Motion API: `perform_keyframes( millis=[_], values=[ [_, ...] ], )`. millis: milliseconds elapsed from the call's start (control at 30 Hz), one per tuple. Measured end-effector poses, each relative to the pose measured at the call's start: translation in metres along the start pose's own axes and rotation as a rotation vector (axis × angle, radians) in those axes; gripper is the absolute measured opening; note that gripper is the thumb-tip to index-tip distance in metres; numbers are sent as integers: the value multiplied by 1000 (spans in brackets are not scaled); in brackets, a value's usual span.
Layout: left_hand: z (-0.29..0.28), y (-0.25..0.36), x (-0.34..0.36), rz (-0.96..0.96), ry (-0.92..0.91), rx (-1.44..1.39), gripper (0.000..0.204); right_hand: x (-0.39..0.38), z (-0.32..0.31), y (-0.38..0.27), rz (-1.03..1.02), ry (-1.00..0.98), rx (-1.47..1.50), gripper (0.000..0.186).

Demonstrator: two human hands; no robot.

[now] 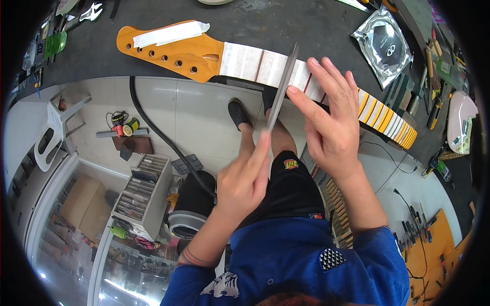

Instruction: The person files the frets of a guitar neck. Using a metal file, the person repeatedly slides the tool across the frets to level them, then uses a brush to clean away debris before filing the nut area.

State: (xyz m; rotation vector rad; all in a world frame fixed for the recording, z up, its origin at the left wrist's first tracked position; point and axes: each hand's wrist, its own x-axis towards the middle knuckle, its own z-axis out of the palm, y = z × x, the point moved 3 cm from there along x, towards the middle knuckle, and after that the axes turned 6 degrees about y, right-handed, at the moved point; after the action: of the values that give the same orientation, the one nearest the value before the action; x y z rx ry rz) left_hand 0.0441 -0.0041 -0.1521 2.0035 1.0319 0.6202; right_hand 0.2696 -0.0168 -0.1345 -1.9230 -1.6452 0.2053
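Observation:
A guitar neck lies across the dark bench, its orange-brown headstock [168, 55] to the left with a strip of white tape on it. Pale tape covers most of the fretboard [245, 61], and yellow stripes of fretboard show toward the right end. My left hand [244, 176] is closed around the near end of a slim metal file [282, 89], which slants across the neck. My right hand [334, 115] is open over the neck, fingers stretched out, its index fingertip beside the file; whether it touches the file I cannot tell.
On the bench's right lie a silvery packet [384, 47], several hand tools and a pale pink device [462, 122]. An adjustable wrench [92, 12] sits at the far left. Below the bench are a black hose [153, 130], a drawer cabinet [148, 196] and a white stool [53, 132].

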Motion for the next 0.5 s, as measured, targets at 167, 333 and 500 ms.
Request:
perform_keyframes(
  millis=[167,333,500],
  values=[
    [-13,9,-16,-86,-93,-8,63,1,-2,0,7,-16,0,52],
    [9,16,65,-37,-4,-45,65,0,1,2,-6,-4,-4,53],
    [-11,2,-28,-96,-42,-46,62,-1,1,4,-20,-6,-15,52]
  ],
)
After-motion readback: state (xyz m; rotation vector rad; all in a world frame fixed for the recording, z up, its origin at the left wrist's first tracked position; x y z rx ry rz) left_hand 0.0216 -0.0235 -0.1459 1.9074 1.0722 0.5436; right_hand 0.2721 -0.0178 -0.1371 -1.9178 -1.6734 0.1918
